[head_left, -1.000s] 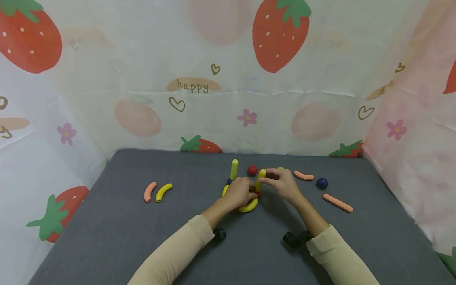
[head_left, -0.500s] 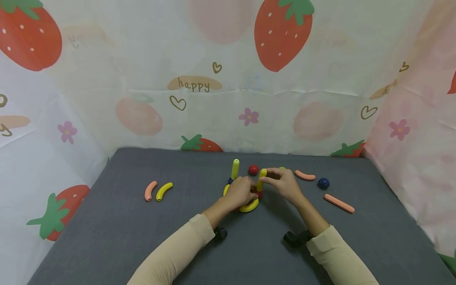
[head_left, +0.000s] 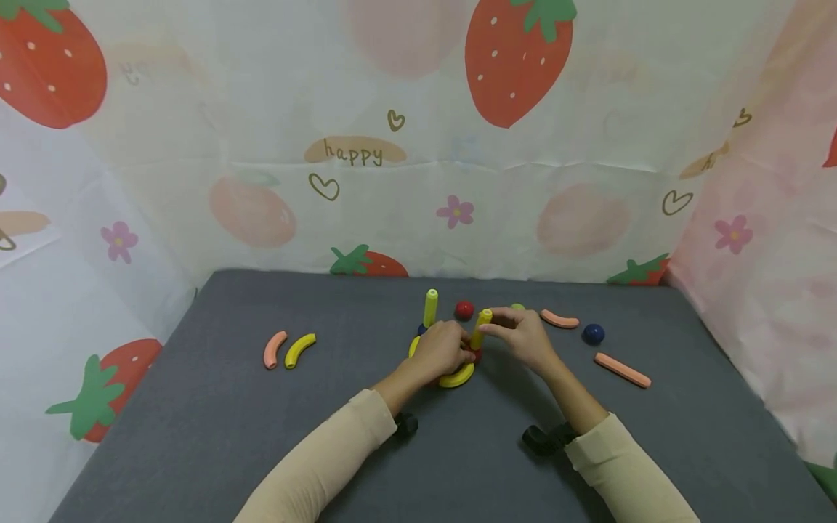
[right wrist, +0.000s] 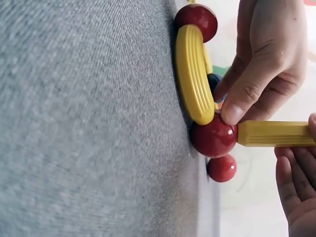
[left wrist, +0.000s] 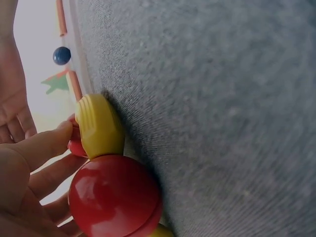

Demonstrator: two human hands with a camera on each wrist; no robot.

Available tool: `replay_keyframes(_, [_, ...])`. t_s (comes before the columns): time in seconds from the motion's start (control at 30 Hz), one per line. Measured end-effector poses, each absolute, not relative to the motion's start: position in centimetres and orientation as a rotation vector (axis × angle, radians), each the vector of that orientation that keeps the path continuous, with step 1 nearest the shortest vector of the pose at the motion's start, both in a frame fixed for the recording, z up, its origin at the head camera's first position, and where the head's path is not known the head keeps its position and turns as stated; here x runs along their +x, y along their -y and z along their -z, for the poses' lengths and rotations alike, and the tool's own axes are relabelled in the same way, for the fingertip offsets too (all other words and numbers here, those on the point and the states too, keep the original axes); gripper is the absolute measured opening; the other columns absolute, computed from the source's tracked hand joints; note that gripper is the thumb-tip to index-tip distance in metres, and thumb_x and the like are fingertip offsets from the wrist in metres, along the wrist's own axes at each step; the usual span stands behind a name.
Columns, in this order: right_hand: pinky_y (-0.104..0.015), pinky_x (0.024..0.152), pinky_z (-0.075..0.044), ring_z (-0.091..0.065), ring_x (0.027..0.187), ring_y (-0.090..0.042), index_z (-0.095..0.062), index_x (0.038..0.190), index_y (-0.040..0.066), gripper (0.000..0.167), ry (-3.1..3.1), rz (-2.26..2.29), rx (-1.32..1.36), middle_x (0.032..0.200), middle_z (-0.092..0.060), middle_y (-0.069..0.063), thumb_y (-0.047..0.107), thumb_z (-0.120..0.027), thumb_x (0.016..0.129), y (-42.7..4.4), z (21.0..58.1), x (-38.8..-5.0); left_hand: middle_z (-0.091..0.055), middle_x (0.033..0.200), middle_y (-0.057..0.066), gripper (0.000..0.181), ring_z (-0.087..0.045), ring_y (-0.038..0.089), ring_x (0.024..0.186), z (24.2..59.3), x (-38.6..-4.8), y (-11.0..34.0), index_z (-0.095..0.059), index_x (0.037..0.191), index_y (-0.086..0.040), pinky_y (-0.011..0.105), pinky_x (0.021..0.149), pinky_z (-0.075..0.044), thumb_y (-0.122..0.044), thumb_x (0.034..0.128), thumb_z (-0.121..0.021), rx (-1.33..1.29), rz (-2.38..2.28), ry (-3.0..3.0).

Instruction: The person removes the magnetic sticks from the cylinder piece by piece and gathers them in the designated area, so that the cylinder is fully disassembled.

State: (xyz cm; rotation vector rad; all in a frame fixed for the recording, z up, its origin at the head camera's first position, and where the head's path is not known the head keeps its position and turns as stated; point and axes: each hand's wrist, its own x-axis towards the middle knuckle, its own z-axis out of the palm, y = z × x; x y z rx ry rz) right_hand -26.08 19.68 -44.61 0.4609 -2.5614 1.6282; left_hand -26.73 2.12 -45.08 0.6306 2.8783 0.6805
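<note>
Hardly anything has moved since the earlier frame: only the yellow stick (right wrist: pixel 276 134) leans slightly more to the right. On the near side lies a yellow curve (head_left: pixel 457 377), touching a red ball (right wrist: pixel 214 139), which the left hand (head_left: pixel 441 352) grips. On this ball stands the stick, tilted, pinched near its top by the right hand (head_left: pixel 523 340). Farther, a green stick (head_left: pixel 430 309) stands above a blue ball (head_left: pixel 422 330).

A ridged yellow rod (right wrist: pixel 276 134) is standing slightly tilted on a red ball (right wrist: pixel 212 139), the right hand (head_left: pixel 525 340) pinching the rod, the left hand (head_left: pixel 441 353) pinching the ball, while a yellow curve (right wrist: pixel 193 74) is touching both it and a second ball (right wrist: pixel 198 20).
</note>
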Motion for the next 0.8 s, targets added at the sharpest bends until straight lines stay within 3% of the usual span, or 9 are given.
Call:
replay_keyframes(0.27, [-0.021,0.081,-0.056,-0.065,0.089,0.001,-0.068,0.117,-0.005,0.035,2.535,-1.709,0.39,0.112,-0.069,-0.025,0.015,-0.072,0.088,-20.01,45.08,-26.55,-0.076,0.092,-0.002,0.024,-0.061,0.009,0.066,44.96,-26.75,-2.27,-0.078,0.103,-0.014,0.02,0.057,-0.045,-0.031,0.0863,-0.074,0.613,-0.606,-2.875])
replay_keyframes(0.4, [-0.034,0.085,-0.057,-0.065,0.089,-0.001,-0.067,0.118,-0.005,0.036,2.563,-1.689,0.373,0.112,-0.069,-0.023,0.016,-0.072,0.089,-19.95,45.07,-26.81,-0.076,0.094,-0.001,0.024,-0.061,0.01,0.067,45.16,-26.73,-2.28,-0.077,0.105,-0.014,0.02,0.057,-0.046,-0.029,0.0869,-0.074,0.606,-0.617,-2.875])
replay_keyframes(0.57, [-0.047,0.088,-0.055,-0.069,0.095,-0.017,-0.066,0.119,-0.006,0.038,2.581,-1.686,0.402,0.113,-0.069,-0.023,0.017,-0.071,0.09,-19.81,44.95,-26.94,-0.075,0.086,0.0,0.021,-0.057,0.009,0.06,45.25,-26.57,-2.26,-0.077,0.103,-0.012,0.02,0.052,-0.042,-0.027,0.0882,-0.073,0.626,-0.638,-2.865])
replay_keyframes(0.7, [-0.039,0.086,-0.057,-0.069,0.101,-0.029,-0.068,0.118,-0.003,0.037,2.583,-1.656,0.415,0.114,-0.07,-0.021,0.019,-0.072,0.089,-19.66,44.83,-26.88,-0.073,0.078,-0.001,0.019,-0.055,0.009,0.056,45.06,-26.55,-2.15,-0.078,0.098,-0.012,0.019,0.051,-0.04,-0.028,0.0877,-0.073,0.637,-0.651,-2.872])
replay_keyframes(0.8, [-0.029,0.082,-0.057,-0.069,0.1,-0.027,-0.069,0.117,-0.001,0.036,2.58,-1.627,0.428,0.113,-0.07,-0.02,0.02,-0.073,0.088,-19.61,44.8,-26.79,-0.073,0.075,-0.003,0.019,-0.056,0.008,0.056,44.92,-26.61,-2.13,-0.078,0.094,-0.013,0.019,0.051,-0.041,-0.03,0.0868,-0.074,0.626,-0.663,-2.876])
